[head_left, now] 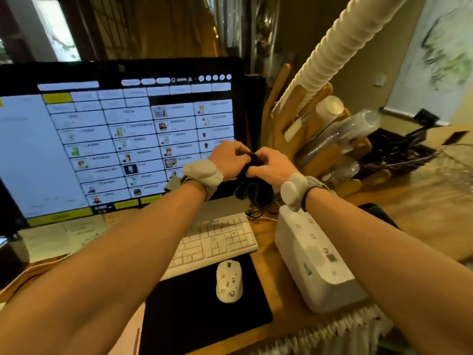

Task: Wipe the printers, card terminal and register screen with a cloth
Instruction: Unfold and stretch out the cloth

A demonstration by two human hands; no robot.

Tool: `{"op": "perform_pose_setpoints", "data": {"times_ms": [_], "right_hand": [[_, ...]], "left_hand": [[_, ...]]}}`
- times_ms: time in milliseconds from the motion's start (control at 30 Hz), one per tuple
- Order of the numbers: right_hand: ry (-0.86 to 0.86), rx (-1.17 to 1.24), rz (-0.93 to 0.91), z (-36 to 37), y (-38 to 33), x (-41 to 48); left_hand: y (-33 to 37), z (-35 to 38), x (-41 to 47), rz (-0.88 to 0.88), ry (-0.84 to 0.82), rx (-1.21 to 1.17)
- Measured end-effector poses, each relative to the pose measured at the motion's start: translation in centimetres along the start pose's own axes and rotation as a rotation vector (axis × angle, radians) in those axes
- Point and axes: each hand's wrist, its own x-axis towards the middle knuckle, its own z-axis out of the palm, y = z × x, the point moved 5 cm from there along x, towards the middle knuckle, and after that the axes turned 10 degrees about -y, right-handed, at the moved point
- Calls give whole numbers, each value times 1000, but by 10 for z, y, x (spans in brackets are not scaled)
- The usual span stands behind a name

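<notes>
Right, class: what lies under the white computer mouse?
A black rectangular mouse mat, lying on the wooden counter. The mat's patch directly beneath the white computer mouse is covered.

Labels on the register screen (115, 139) are blurred; none readable.

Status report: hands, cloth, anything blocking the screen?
Hands: left hand and right hand both grip dark cloth. Cloth bunched before register screen, lit. Nothing in the way.
</notes>
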Motion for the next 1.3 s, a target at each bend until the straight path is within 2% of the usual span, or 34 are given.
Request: {"op": "perform_pose_setpoints", "data": {"times_ms": [100,167,233,300,433,500,567,633,733,833,900,1000,1067,1100,1200,1300], "right_hand": [[61,21,38,-28,9,-21],[163,13,92,-54,20,-39],[279,117,160,-80,33,-56],[346,232,214,-100,39,-72],[424,205,205,-139,41,-105],[433,234,203,-152,46,-121],[415,244,204,-163,55,-138],[395,235,171,-167,58,-144],[452,177,142,-191,73,-165],[483,136,135,-204,83,-176],[497,179,141,-218,94,-190],[504,261,180,-242,113,-210],[483,225,223,-249,119,-218],[487,213,242,-251,121,-221],[449,427,179,-246,116,-226],[313,378,53,-245,109,-229]], "left_hand": [[33,0,14,78,-106,75],[51,9,24,95,-209,99],[70,17,30,109,-324,34],[87,23,32,124,-407,-105],[126,41,34,136,-498,-574],[150,54,32,175,-503,-777],[177,69,36,215,-452,-861],[193,76,38,239,-336,-764],[233,100,31,301,-181,-377],[242,113,30,296,-166,-264],[249,122,32,323,-247,-212],[269,142,26,314,-575,-194],[277,148,22,269,-686,-245],[280,151,20,245,-691,-342],[295,160,13,173,-579,-655],[316,164,13,172,-368,-600]]}}
